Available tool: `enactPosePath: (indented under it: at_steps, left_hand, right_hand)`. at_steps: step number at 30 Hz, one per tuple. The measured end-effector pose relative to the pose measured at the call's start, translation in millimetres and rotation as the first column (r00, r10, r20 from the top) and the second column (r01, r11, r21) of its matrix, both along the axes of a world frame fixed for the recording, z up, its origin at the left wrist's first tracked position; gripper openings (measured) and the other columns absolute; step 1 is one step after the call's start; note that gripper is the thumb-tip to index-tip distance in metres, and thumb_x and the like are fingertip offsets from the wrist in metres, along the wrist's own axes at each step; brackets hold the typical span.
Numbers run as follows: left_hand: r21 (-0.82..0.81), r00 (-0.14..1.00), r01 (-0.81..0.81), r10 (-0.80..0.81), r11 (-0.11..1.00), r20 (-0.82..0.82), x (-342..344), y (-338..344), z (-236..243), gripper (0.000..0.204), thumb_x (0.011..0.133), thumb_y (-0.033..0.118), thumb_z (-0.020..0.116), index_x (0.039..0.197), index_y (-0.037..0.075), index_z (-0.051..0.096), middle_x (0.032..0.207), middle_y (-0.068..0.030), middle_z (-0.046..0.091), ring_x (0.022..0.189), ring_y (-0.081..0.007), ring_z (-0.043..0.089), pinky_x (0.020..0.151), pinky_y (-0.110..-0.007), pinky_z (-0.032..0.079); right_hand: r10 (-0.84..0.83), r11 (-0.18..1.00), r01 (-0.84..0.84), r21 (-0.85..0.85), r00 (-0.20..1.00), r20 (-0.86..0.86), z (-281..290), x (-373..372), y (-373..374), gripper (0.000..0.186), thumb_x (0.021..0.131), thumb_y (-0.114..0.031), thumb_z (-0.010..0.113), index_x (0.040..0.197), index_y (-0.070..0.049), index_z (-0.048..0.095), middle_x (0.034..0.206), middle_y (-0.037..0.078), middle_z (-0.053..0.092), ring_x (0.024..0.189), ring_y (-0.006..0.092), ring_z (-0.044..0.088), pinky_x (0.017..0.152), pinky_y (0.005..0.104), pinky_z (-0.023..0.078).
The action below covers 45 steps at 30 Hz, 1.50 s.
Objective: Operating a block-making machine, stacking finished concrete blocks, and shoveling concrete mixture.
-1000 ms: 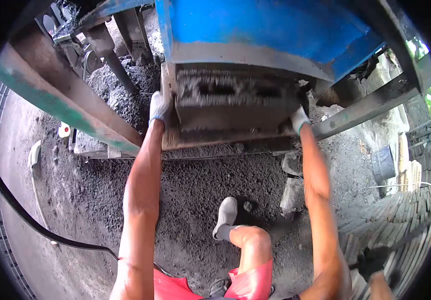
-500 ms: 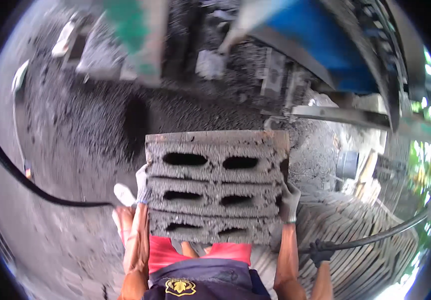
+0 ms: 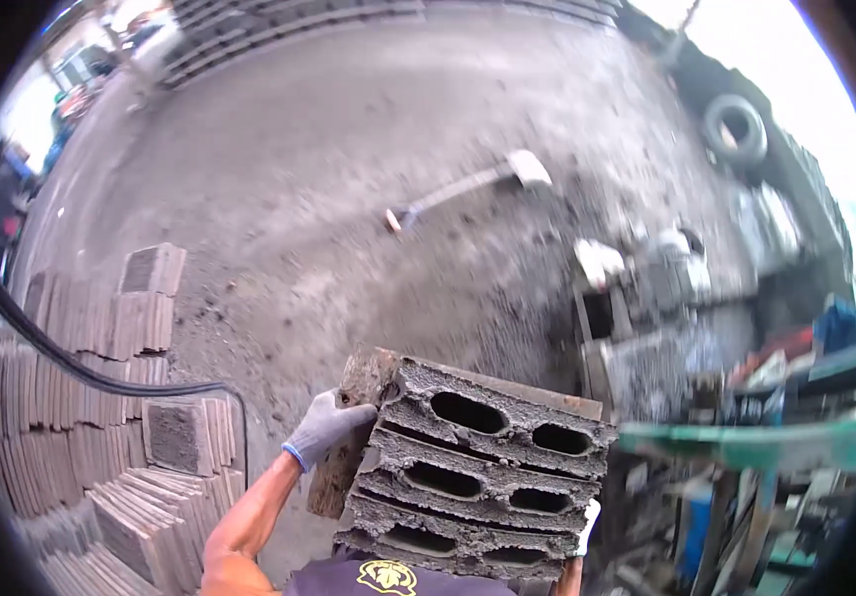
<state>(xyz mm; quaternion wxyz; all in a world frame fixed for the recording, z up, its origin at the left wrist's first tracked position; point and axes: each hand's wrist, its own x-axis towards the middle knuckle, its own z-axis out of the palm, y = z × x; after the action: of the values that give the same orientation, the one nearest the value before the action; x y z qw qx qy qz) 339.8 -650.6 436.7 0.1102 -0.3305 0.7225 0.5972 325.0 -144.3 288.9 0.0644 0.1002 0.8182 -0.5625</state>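
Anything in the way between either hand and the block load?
Nothing visible for the left hand: it grips the left side of the board beside the blocks. The right hand is mostly hidden behind the blocks, so its contact can't be checked.

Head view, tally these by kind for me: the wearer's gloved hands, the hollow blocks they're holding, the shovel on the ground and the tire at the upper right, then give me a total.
Left hand and right hand, gloved: 2
Hollow blocks: 3
Shovel: 1
Tire: 1
Total: 7
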Motion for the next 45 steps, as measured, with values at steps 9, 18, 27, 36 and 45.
enactPosePath:
  at_steps: [9,18,27,36,45]
  left_hand:
    - [0.037,0.91,-0.308,0.306,0.951,-0.278,-23,-85,-5,0.019,0.081,0.019,0.065,0.078,0.001,0.062,0.067,-0.0006,0.057,0.057,-0.0099,0.053,0.053,-0.029,0.047]
    - [0.128,0.66,-0.729,0.74,0.673,-0.131,-115,-218,-2,0.026,0.08,0.026,0.071,0.079,0.002,0.064,0.066,0.0032,0.055,0.056,-0.0065,0.047,0.05,-0.027,0.04]
    - [0.279,0.496,-0.821,0.864,0.499,-0.085,-251,-396,39,0.029,0.08,0.025,0.072,0.065,0.011,0.052,0.054,0.0028,0.042,0.038,-0.0106,0.041,0.035,-0.028,0.032]
    - [0.256,0.598,-0.763,0.798,0.593,-0.066,-364,-543,12,0.019,0.08,0.022,0.07,0.077,0.004,0.063,0.062,0.0018,0.051,0.046,-0.0104,0.047,0.039,-0.029,0.036]
    - [0.315,0.531,-0.797,0.846,0.516,-0.042,-529,-717,13,0.018,0.083,0.02,0.069,0.076,0.007,0.058,0.056,0.0043,0.041,0.042,-0.0089,0.041,0.037,-0.029,0.033]
  right_hand:
    - [0.346,0.937,-0.347,0.039,0.938,0.026,-2,-181,-116,0.02,0.083,-0.003,0.057,0.096,0.009,0.066,0.085,0.002,0.065,0.077,0.0102,0.055,0.07,0.0258,0.046]
    - [0.419,0.898,-0.413,-0.152,0.908,0.012,88,-370,-361,0.029,0.087,-0.014,0.058,0.062,-0.007,0.046,0.06,-0.007,0.038,0.056,0.0037,0.034,0.049,0.0253,0.025]
    - [0.559,0.829,-0.559,0.002,0.829,-0.013,118,-525,-600,0.032,0.087,-0.024,0.061,0.069,0.001,0.053,0.063,-0.006,0.044,0.061,0.0042,0.037,0.051,0.0264,0.029]
    - [0.432,0.899,-0.437,0.038,0.897,0.093,100,-633,-719,0.037,0.088,-0.021,0.062,0.063,-0.008,0.038,0.063,-0.009,0.032,0.061,0.0051,0.027,0.05,0.0285,0.022]
    - [0.504,0.859,-0.508,0.055,0.86,0.083,116,-801,-899,0.041,0.087,-0.022,0.064,0.062,-0.007,0.034,0.063,-0.007,0.032,0.062,0.0055,0.028,0.05,0.0284,0.023]
